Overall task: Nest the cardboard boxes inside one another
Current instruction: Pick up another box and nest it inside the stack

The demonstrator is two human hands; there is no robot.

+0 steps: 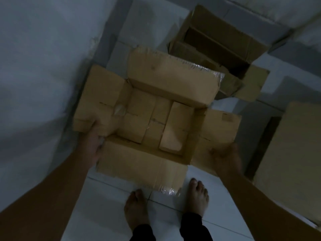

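An open brown cardboard box [144, 162] hangs above the floor in front of me, all its flaps spread outward. My left hand [94, 143] grips its left flap. My right hand [225, 159] grips its right flap. Inside the box lie smaller closed cardboard boxes [177, 126], packed side by side. Beyond it, a second open cardboard box [217, 42] stands on the floor with dark compartments inside. The picture is dim and slightly blurred.
A large cardboard box [291, 153] stands at the right edge. A grey wall [43, 66] runs along the left. My bare feet [198, 197] stand on white floor tiles [107, 206] just below the held box.
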